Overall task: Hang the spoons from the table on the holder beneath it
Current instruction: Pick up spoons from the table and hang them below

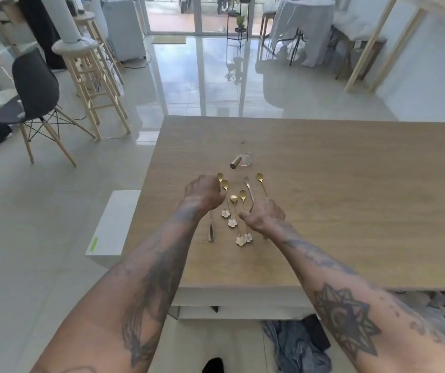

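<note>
Tattooed forearms reach over the wooden table (323,184). Gold spoons (233,208) lie between both hands, long axes 12-to-6 o'clock, bowls at 12, flower ends at 6. Left hand (204,193), fingers curled, at 9 o'clock; right hand (264,216) curled at 3; grip indeterminable.

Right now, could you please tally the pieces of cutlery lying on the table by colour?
Gold spoons: 5, four showing flower-shaped handle ends
Silver pieces: 2, one by each hand, types unclear
Total: 7, all on the wooden table
</note>
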`<state>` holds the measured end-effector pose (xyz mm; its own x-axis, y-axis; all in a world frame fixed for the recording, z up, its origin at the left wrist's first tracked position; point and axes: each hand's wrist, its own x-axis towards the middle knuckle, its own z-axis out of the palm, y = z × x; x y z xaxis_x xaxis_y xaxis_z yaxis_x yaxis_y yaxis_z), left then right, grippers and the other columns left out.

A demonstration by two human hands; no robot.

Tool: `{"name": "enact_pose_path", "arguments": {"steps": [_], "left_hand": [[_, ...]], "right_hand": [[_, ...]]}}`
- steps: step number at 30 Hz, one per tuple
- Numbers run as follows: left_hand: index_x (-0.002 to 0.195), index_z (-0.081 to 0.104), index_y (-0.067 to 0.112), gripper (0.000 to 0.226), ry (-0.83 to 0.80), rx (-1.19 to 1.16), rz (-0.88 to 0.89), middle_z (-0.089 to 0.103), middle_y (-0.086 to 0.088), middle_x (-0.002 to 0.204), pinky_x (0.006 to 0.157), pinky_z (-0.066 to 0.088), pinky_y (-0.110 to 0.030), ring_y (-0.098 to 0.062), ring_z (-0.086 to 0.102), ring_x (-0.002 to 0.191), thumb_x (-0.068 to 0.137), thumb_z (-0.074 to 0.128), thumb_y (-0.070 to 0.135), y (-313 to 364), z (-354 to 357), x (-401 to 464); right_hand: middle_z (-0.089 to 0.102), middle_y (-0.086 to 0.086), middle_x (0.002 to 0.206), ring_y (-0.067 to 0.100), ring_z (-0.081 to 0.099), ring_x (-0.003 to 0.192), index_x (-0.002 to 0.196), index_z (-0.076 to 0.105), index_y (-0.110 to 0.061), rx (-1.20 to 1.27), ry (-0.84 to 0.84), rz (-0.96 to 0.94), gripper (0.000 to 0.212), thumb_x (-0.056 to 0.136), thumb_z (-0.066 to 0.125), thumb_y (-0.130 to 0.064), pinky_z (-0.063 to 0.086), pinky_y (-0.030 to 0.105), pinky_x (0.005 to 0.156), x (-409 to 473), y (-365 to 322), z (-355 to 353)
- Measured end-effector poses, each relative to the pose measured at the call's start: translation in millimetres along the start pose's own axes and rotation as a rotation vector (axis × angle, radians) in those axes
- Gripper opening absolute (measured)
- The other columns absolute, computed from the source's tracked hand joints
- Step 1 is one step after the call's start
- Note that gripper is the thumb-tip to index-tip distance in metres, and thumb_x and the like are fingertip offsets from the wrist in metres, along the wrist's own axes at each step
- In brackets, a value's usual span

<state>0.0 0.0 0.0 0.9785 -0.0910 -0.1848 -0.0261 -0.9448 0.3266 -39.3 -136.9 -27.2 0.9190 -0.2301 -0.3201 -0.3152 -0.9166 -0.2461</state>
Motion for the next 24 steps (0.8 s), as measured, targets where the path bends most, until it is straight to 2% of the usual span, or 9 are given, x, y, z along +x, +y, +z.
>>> {"name": "enact_pose_path", "arguments": {"steps": [4, 7, 9, 15, 19, 22, 24], "left_hand": [[0.105, 0.069, 0.009, 0.024, -0.034, -0.007, -0.023, 0.070, -0.014, 0.113, 0.084, 0.052, -0.036, -0.033, 0.068, 0.105, 0.088, 0.067, 0.025, 6.9, 8.7, 13.7], [0.091, 0.061, 0.013, 0.014, -0.072, -0.013, -0.032, 0.069, -0.013, 0.108, 0.086, 0.055, -0.039, -0.032, 0.068, 0.101, 0.088, 0.070, 0.023, 10.5, 14.8, 23.1], [0.083, 0.055, 0.015, 0.021, -0.085, -0.012, -0.040, 0.068, -0.011, 0.103, 0.085, 0.058, -0.039, -0.029, 0.067, 0.095, 0.089, 0.073, 0.024, 11.0, 18.3, 27.0], [0.108, 0.066, 0.007, 0.016, -0.102, -0.080, -0.086, 0.070, -0.011, 0.108, 0.085, 0.059, -0.038, -0.026, 0.069, 0.097, 0.092, 0.069, 0.009, 10.7, 25.9, 37.4], [0.111, 0.068, 0.006, 0.019, -0.109, -0.142, -0.183, 0.070, -0.010, 0.111, 0.090, 0.060, -0.036, -0.025, 0.069, 0.103, 0.091, 0.070, 0.009, 13.6, 25.2, 41.4], [0.111, 0.066, 0.006, 0.023, -0.118, -0.192, -0.244, 0.067, -0.009, 0.107, 0.087, 0.060, -0.033, -0.023, 0.067, 0.099, 0.089, 0.072, 0.011, 14.4, 27.9, 41.4], [0.111, 0.065, 0.006, 0.024, -0.121, -0.215, -0.267, 0.066, -0.010, 0.111, 0.082, 0.059, -0.031, -0.022, 0.065, 0.097, 0.088, 0.071, 0.011, 14.5, 30.4, 41.1]], "right_hand": [[0.064, 0.010, 0.121, 0.029, 0.061, 0.116, 0.114, 0.068, -0.010, -0.055, -0.021, 0.059, 0.054, 0.086, 0.060, -0.056, 0.048, 0.032, 0.084, 6.3, -7.2, 1.8], [0.064, 0.010, 0.117, 0.028, 0.062, 0.112, 0.112, 0.067, -0.009, -0.070, -0.033, 0.065, 0.051, 0.087, 0.061, -0.054, 0.044, 0.032, 0.076, 12.6, -9.1, 3.5], [0.064, 0.009, 0.115, 0.027, 0.062, 0.109, 0.109, 0.067, -0.010, -0.079, -0.033, 0.079, 0.048, 0.087, 0.062, -0.052, 0.043, 0.031, 0.075, 15.3, -10.1, 2.6], [0.065, 0.007, 0.105, 0.026, 0.064, 0.101, 0.101, 0.069, -0.010, -0.043, -0.040, 0.098, 0.043, 0.090, 0.058, -0.049, 0.042, 0.030, 0.069, 21.7, -15.0, 5.1], [0.061, 0.005, 0.093, 0.023, 0.058, 0.085, 0.093, 0.068, -0.012, -0.059, -0.043, 0.132, 0.032, 0.087, 0.065, -0.044, 0.041, 0.029, 0.065, 25.6, -18.8, 7.4], [0.054, 0.003, 0.081, 0.021, 0.052, 0.076, 0.092, 0.067, -0.011, -0.052, -0.036, 0.159, 0.038, 0.085, 0.066, -0.048, 0.039, 0.027, 0.058, 26.0, -20.6, 11.0], [0.053, 0.004, 0.083, 0.022, 0.052, 0.077, 0.093, 0.068, -0.009, -0.045, -0.031, 0.169, 0.042, 0.085, 0.066, -0.050, 0.040, 0.029, 0.061, 26.5, -21.4, 14.0]]}}
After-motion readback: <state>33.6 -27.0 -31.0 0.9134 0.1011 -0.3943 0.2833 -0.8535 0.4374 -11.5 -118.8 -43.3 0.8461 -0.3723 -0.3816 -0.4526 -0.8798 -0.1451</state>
